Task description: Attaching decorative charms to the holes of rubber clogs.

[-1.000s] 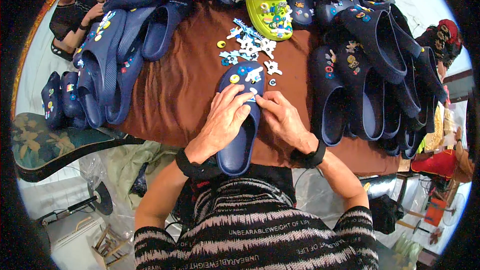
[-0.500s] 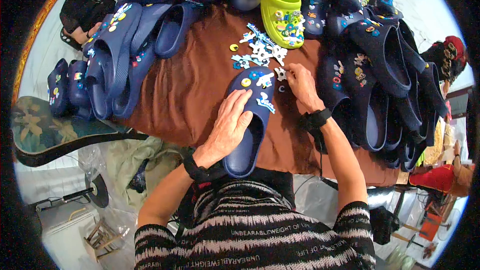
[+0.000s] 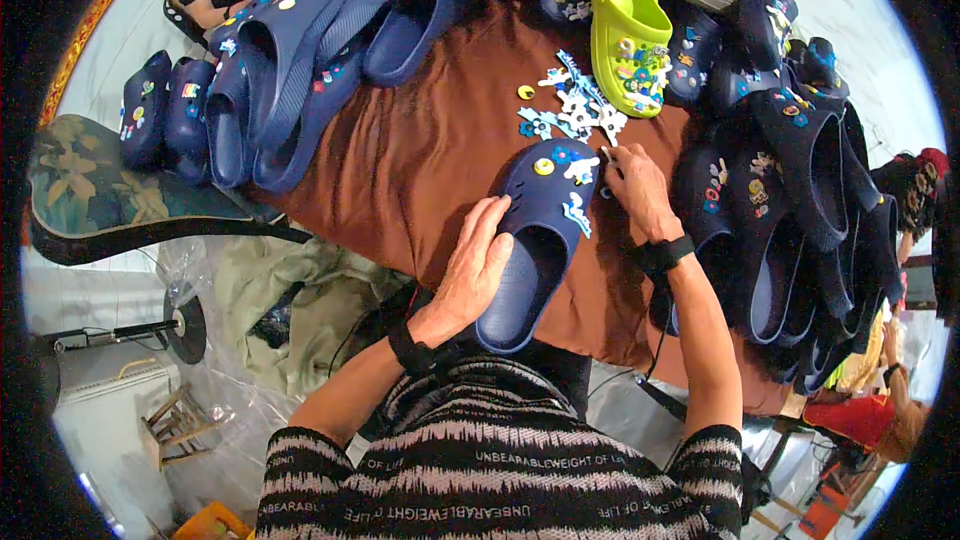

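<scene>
A dark blue clog [image 3: 540, 185] lies on the brown cloth in front of me, toe away and heel toward my body. Its upper carries a yellow round charm, a blue flower and white-and-blue charms. My left hand [image 3: 478, 265] grips the clog's left side, thumb at the edge of the foot opening. Beside the toe on the right, my right hand [image 3: 640, 190] is pinched closed, with a small pale charm mostly hidden at its fingertips. Past the toe lies a pile of loose white and blue charms [image 3: 580, 110], with a yellow charm [image 3: 526, 92] beside it.
A lime-green clog [image 3: 625, 30] covered in charms stands behind the pile. Many dark blue clogs crowd the table at left [image 3: 290, 50] and right [image 3: 775, 230]. A patterned chair [image 3: 100, 185] is at far left. Other people are partly visible at the edges.
The view has shifted, so the table items appear farther right. My right hand has drawn the white charm in its fingers closer to the toe. My left fingers have slid back off the clog's top.
</scene>
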`<act>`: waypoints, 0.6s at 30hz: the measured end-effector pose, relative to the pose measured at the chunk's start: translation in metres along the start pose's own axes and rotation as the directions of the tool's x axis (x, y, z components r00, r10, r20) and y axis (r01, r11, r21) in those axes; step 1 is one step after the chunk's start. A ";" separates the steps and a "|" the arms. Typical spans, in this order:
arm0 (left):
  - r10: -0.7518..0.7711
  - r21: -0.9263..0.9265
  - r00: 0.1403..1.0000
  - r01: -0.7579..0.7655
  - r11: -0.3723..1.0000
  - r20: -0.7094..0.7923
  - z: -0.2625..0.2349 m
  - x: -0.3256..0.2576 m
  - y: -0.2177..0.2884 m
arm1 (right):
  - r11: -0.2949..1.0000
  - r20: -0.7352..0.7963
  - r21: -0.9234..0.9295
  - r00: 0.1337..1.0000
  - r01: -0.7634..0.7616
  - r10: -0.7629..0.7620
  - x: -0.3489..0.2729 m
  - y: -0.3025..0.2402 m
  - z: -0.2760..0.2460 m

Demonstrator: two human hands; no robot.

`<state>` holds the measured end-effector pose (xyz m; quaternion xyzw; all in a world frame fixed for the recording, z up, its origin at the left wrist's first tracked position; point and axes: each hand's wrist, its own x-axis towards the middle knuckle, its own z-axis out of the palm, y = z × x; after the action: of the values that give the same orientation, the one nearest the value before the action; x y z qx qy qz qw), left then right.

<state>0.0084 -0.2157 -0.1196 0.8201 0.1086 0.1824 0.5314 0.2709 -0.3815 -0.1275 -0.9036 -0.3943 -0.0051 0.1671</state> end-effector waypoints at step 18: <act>-0.046 -0.040 0.999 0.047 0.998 0.018 -0.002 0.008 0.000 | 0.729 0.048 0.668 0.987 -0.148 0.156 0.028 -0.026 -0.052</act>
<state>0.0152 -0.2109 -0.1174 0.8079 0.1195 0.1654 0.5529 0.2781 -0.3612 -0.0669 -0.8125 -0.2935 0.1452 0.4824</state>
